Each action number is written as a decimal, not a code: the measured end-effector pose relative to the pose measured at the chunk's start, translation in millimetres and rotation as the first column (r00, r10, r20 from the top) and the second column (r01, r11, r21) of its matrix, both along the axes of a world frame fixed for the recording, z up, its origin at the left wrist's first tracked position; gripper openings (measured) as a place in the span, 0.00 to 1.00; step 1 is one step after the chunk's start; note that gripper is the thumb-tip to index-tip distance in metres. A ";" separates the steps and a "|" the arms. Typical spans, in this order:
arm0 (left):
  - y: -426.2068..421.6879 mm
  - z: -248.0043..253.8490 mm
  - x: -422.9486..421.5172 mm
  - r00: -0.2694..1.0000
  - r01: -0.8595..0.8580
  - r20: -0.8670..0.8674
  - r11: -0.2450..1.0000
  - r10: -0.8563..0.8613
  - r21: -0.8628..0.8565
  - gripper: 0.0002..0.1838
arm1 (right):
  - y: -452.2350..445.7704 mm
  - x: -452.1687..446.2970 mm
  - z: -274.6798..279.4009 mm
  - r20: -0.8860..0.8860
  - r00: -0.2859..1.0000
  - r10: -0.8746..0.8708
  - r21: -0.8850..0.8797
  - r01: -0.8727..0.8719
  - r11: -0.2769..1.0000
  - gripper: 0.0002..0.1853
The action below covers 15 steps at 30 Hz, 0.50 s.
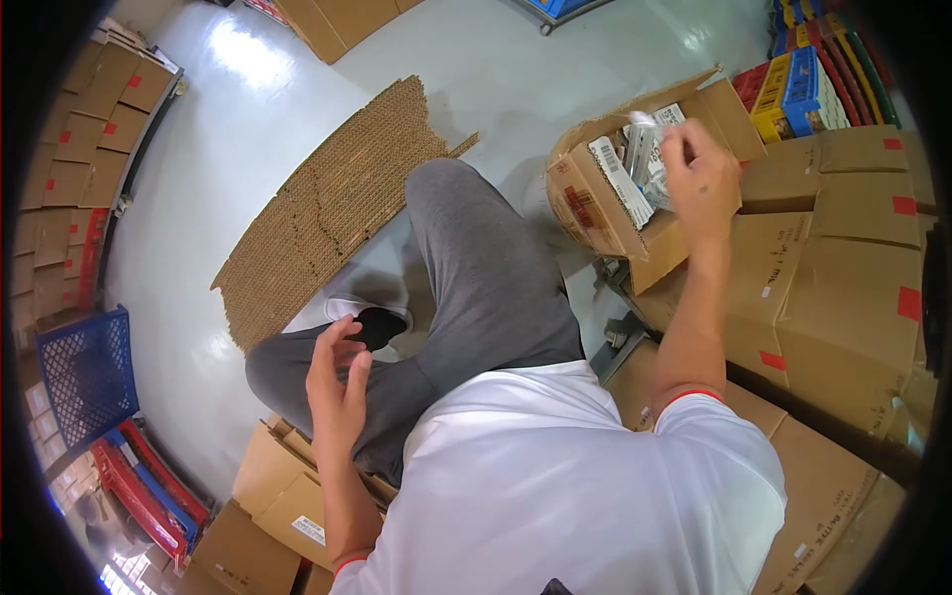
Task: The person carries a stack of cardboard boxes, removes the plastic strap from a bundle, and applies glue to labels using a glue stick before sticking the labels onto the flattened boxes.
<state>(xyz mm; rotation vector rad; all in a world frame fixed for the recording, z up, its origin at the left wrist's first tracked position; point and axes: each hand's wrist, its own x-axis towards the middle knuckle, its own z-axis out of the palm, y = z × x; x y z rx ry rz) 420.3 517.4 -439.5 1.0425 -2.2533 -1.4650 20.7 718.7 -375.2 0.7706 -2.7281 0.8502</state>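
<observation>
R hand point(702, 183): fingers curled in, thumb near index; a blurred clear bit point(645, 121) shows at the tips, can't tell if pinched or just behind. Tips hang over the R side of the open box point(593, 206), fairly close above the packs point(617, 180) in it. From the tips, the white labelled packs lie L & a bit nearer the body; long axis runs far-L to near-R, so the forearm, coming in from the near side, crosses that line at an angle rather than following it. Clear packs point(650, 164) sit btwn those & the fingers, nearly under them. Box flaps stand open, one folded out toward the R, one toward the body. R hand is by far the nearer; L hand point(337, 382) is well apart, over the L leg, fingers loosely open, nothing seen in it. Past the knees, the card sheet point(327, 198) is flat on the floor, L of the box, not touching it.
</observation>
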 end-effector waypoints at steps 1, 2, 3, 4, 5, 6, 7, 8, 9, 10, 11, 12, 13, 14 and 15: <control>-3.2 -6.2 1.2 1.000 0.001 -0.001 1.000 -0.001 0.002 0.25 | 11.6 -17.4 -7.8 -0.116 0.991 -0.063 0.090 0.074 0.993 0.17; -7.3 -12.9 1.8 1.000 -0.003 0.030 1.000 0.002 0.022 0.24 | 20.3 -33.6 -20.3 -0.119 0.991 -0.065 0.092 0.076 0.993 0.17; -10.5 -16.4 0.2 0.998 -0.010 0.062 0.999 0.008 0.041 0.24 | 26.8 -48.6 -37.5 -0.165 0.984 -0.071 0.232 0.109 0.966 0.19; -12.7 -15.0 -4.2 0.998 -0.019 0.061 0.999 0.016 0.040 0.24 | 34.2 -58.7 -52.0 -0.210 0.976 -0.063 0.365 0.138 0.921 0.21; -16.8 -11.1 -8.5 0.990 0.065 0.125 0.997 -0.059 -0.040 0.25 | 43.0 -65.8 -64.7 -0.207 0.977 -0.045 0.360 0.119 0.925 0.21; -20.9 -8.2 -10.4 0.973 0.141 0.199 0.983 -0.116 -0.115 0.25 | 47.4 -73.2 -77.6 -0.178 0.983 -0.052 0.426 0.124 0.896 0.20; -24.2 -6.6 -9.4 0.975 0.102 0.208 0.987 -0.075 -0.125 0.25 | 36.0 -73.1 -81.2 -0.148 0.988 -0.051 0.489 0.118 0.864 0.20; -28.0 -4.8 -7.6 0.968 0.142 0.231 0.972 -0.097 -0.186 0.26 | 26.7 -72.6 -82.3 -0.139 0.990 -0.007 0.478 0.074 0.875 0.20; -32.8 -2.6 -4.1 0.958 0.183 0.262 0.953 -0.117 -0.242 0.26 | 17.2 -61.6 -69.0 -0.090 0.996 -0.024 0.428 0.061 0.902 0.20; -40.1 0.2 -0.1 0.954 0.175 0.279 0.958 -0.108 -0.228 0.28 | 8.3 -50.5 -57.3 -0.035 0.999 -0.040 0.381 0.050 0.923 0.20; -51.3 -3.2 4.8 0.954 0.137 0.294 0.962 -0.064 -0.236 0.28 | -5.5 -38.0 -47.1 -0.020 1.000 0.003 0.371 0.004 0.929 0.20; -65.7 -12.3 12.0 0.955 0.121 0.293 0.954 -0.036 -0.275 0.30 | -22.4 -21.1 -36.3 0.035 0.999 0.036 0.224 -0.043 0.974 0.18; -80.8 -23.1 19.2 0.957 0.106 0.291 0.945 -0.012 -0.311 0.32 | -40.8 -5.9 -32.4 0.087 0.993 0.074 0.073 -0.081 0.994 0.16; -99.1 -35.4 23.3 0.953 0.059 0.299 0.936 0.051 -0.346 0.33 | -60.0 7.1 -35.7 0.093 0.989 0.111 0.066 -0.118 0.991 0.16; -119.8 -47.8 26.1 0.947 0.015 0.301 0.924 0.110 -0.383 0.35 | -78.3 22.0 -39.8 0.106 0.961 0.256 -0.066 -0.251 0.966 0.15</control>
